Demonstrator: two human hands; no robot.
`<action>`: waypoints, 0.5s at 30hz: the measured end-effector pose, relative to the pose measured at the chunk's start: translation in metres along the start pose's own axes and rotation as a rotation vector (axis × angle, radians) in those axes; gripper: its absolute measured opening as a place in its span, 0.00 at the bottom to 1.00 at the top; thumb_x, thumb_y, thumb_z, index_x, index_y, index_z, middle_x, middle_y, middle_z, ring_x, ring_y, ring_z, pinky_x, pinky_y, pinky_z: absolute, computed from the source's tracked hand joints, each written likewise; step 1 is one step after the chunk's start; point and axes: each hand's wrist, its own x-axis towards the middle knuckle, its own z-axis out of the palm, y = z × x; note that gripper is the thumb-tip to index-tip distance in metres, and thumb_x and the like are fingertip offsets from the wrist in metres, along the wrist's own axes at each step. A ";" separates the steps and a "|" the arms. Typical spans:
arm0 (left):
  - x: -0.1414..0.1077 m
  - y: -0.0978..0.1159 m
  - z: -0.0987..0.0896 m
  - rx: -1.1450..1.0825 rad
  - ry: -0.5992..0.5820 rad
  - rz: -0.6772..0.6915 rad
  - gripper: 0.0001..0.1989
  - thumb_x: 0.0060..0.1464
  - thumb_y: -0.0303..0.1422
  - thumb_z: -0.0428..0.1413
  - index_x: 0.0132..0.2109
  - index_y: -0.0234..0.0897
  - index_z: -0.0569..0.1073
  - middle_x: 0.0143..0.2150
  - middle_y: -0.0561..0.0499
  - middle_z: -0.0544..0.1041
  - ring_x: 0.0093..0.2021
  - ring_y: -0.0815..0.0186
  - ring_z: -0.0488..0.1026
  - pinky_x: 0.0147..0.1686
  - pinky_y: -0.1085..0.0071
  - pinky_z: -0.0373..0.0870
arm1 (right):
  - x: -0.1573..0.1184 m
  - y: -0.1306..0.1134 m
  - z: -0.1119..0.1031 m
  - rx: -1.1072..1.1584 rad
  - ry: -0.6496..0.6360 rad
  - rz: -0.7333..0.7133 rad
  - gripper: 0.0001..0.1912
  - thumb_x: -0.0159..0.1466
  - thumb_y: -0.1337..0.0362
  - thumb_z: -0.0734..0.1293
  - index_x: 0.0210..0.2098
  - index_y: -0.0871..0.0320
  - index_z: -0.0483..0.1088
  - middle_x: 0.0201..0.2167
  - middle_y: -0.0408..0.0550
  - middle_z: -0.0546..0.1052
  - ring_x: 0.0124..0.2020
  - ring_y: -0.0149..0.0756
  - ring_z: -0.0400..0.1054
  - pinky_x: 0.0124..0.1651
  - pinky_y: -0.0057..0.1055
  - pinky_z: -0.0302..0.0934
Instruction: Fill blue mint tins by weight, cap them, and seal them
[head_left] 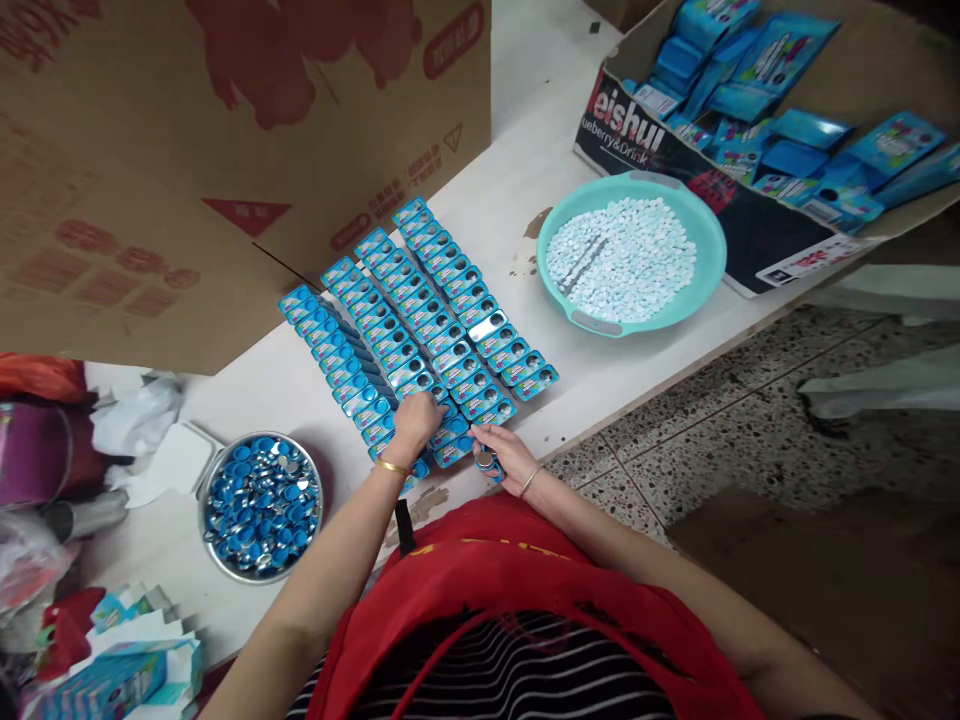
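While the right hand (511, 455) is clamped on a cap (486, 460) by the table's (517, 120) near edge, the left hand (418, 425) bunches its fingers over the packs (431, 329) — can't tell if gripping one. Packs stand in rows toward that edge — bowl (259, 579) left, basin (711, 245) right.

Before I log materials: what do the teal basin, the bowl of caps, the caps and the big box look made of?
Teal basin: likely plastic, satin; even colour, moulded-looking handle tabs.
Bowl: probably steel or aluminium, polished; shiny grey rim.
Caps: likely metal, partly blue-coated; bright silvery glints.
Big box: cardboard, matte; plain brown panels with red print.
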 end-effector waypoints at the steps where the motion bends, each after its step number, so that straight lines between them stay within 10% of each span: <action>1: 0.004 0.001 0.000 0.040 -0.022 -0.008 0.10 0.51 0.38 0.58 0.30 0.35 0.72 0.36 0.40 0.77 0.43 0.51 0.74 0.40 0.63 0.67 | 0.001 0.000 0.000 0.012 0.004 0.005 0.26 0.42 0.48 0.77 0.30 0.60 0.68 0.18 0.35 0.66 0.13 0.20 0.52 0.12 0.19 0.40; 10: -0.016 0.003 -0.010 0.075 -0.028 0.096 0.16 0.58 0.43 0.51 0.38 0.34 0.74 0.38 0.39 0.76 0.43 0.53 0.73 0.42 0.62 0.68 | 0.013 -0.009 0.008 0.037 0.047 0.003 0.22 0.48 0.49 0.75 0.30 0.59 0.66 0.16 0.36 0.65 0.13 0.21 0.52 0.12 0.20 0.40; 15: -0.067 -0.005 -0.013 -0.280 -0.059 0.595 0.16 0.59 0.40 0.50 0.52 0.40 0.68 0.46 0.47 0.72 0.43 0.66 0.70 0.46 0.70 0.67 | 0.020 -0.010 0.017 -0.003 0.037 -0.009 0.21 0.49 0.50 0.74 0.29 0.58 0.65 0.17 0.36 0.64 0.15 0.23 0.55 0.13 0.20 0.43</action>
